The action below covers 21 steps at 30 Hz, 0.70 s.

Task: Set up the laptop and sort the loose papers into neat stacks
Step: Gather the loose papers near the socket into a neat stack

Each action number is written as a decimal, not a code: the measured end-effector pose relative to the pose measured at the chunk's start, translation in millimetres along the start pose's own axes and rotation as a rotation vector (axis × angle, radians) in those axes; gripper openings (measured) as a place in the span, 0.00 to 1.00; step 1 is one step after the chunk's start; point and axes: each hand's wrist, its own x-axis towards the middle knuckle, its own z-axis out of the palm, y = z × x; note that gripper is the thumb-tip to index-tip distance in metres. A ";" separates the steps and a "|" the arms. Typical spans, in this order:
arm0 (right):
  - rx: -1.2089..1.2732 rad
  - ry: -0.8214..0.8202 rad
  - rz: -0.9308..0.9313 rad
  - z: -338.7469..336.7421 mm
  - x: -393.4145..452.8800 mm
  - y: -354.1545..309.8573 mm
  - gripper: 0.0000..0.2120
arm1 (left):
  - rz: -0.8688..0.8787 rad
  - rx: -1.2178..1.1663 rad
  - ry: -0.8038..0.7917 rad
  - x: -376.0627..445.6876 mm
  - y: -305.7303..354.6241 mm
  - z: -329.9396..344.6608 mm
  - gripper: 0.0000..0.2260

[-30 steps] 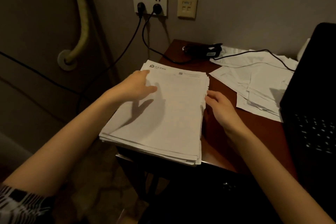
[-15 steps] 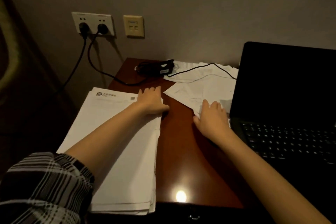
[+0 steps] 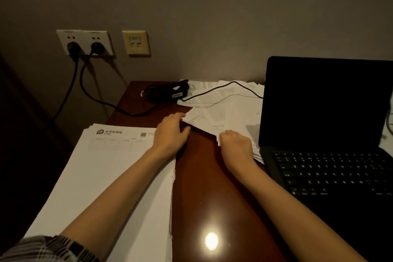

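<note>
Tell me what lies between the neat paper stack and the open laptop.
In the head view, bare wooden desk separates the neat stack from the laptop; both forearms cross it, and the right hand grips loose papers.

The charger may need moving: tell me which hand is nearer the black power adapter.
Left. The left hand lies just below the power adapter, fingertips at the loose papers. The right hand sits lower, rightward, beside the laptop.

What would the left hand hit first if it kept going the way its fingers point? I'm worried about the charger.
Probably the loose papers: the left hand points up-right, fingertips already at their near corner. The power brick lies farther back and left of that line, though depth is hard to judge.
</note>
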 end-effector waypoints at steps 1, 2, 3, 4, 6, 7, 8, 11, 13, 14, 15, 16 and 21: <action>0.020 0.043 0.004 -1.7 1.5 1.1 0.22 | 0.017 -0.073 0.056 -3.9 -1.2 1.3 0.21; 0.041 0.087 0.012 -9.3 4.0 0.3 0.21 | 0.032 -0.157 0.113 -5.9 -2.6 1.0 0.21; 0.064 0.123 0.030 -14.0 6.6 0.7 0.20 | 0.046 -0.243 0.172 -7.2 -2.5 -0.8 0.20; 0.076 0.146 0.050 -20.5 8.9 -0.3 0.20 | 0.050 -0.321 0.221 -8.1 -2.7 -2.8 0.20; 0.089 0.156 0.088 -30.3 12.8 -6.2 0.18 | 0.021 -0.473 0.263 -11.2 -0.9 -6.3 0.17; 0.085 0.167 0.103 -35.4 15.6 -10.8 0.18 | 0.003 -0.552 0.264 -11.7 0.6 -7.9 0.16; 0.077 0.182 0.110 -38.6 17.2 -15.9 0.17 | -0.022 -0.634 0.259 -13.0 1.1 -7.6 0.15; 0.069 0.353 0.057 -52.6 20.0 -34.3 0.14 | -0.109 -0.894 0.242 -12.0 -2.3 -8.1 0.12; 0.064 0.504 -0.015 -66.3 20.9 -46.5 0.07 | -0.184 -1.002 0.211 -6.7 -9.5 -9.3 0.15; 0.068 0.569 -0.038 -75.3 21.5 -51.7 0.07 | -0.209 -1.047 0.194 -3.6 -14.2 -10.0 0.18; 0.072 0.632 -0.051 -83.2 22.8 -55.0 0.11 | -0.228 -1.090 0.177 -1.5 -17.5 -11.0 0.22; 0.067 0.687 -0.062 -90.6 25.1 -56.3 0.13 | -0.237 -1.128 0.164 0.3 -20.6 -11.7 0.27; 0.099 0.689 -0.146 -109.5 43.6 -39.4 0.13 | -0.168 -1.078 0.173 3.6 -24.8 -21.1 0.43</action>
